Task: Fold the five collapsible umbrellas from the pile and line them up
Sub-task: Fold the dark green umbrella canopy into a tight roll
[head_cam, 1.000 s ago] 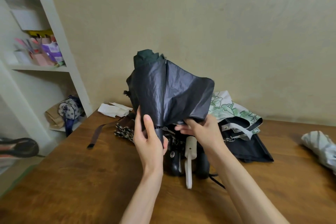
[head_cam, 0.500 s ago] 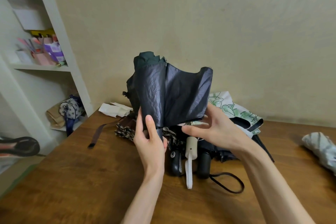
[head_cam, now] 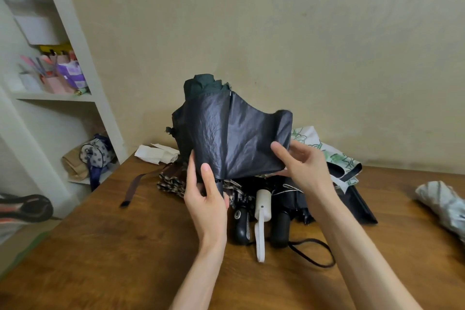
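Note:
I hold a dark navy collapsible umbrella point(head_cam: 226, 133) upright above the pile, its canopy loose and its tip up. My left hand point(head_cam: 205, 194) grips it near the base of the canopy. My right hand point(head_cam: 300, 163) pinches the canopy's right lower edge between thumb and fingers. Behind and below them lies the pile on the wooden table point(head_cam: 125, 246): a brown checked umbrella point(head_cam: 171, 181), a black handle point(head_cam: 241, 224), a white handle point(head_cam: 261, 211), another black handle point(head_cam: 279, 229), and a white umbrella with green leaf print point(head_cam: 334, 158).
A rolled light grey umbrella point(head_cam: 442, 204) lies at the table's right edge. White folded paper point(head_cam: 158, 152) sits at the back left. A white shelf unit point(head_cam: 75, 63) with bags and boxes stands left. The wall runs close behind the pile.
My right hand has risen from under the canopy to its right edge and drawn that edge inward. My left hand keeps its grip in the same place.

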Motion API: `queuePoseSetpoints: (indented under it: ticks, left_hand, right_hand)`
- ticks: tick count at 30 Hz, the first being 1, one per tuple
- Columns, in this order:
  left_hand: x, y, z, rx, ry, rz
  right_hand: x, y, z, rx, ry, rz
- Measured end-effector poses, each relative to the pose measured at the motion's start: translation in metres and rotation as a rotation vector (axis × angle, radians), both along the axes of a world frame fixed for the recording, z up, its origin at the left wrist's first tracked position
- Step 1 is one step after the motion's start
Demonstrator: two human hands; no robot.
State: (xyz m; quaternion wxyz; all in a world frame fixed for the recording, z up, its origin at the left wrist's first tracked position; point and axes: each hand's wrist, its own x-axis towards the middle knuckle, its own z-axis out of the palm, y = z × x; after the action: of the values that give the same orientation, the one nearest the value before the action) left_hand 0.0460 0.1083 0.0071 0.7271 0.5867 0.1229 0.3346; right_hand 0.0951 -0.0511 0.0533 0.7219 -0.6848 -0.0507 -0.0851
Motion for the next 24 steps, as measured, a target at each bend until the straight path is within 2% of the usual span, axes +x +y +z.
queuePoseSetpoints:
  ticks: [5,14,19,24]
  left_hand:
    - [0.001,0.0,-0.004,0.065,-0.015,0.004]
    - [-0.001,-0.003,-0.003,0.027,-0.025,-0.045]
    - [0.006,0.002,-0.014,0.097,-0.041,-0.12]
    - [0.011,0.003,-0.026,0.276,0.026,-0.269]
  right_hand:
    - [0.004,-0.011,0.002,0.034,-0.001,-0.136]
    - [0.005,-0.019,0.005,0.084,0.05,-0.196]
    - [-0.005,-0.009,0.021,0.114,-0.028,-0.063]
    - [-0.012,0.01,0.039,-0.005,-0.252,0.108]
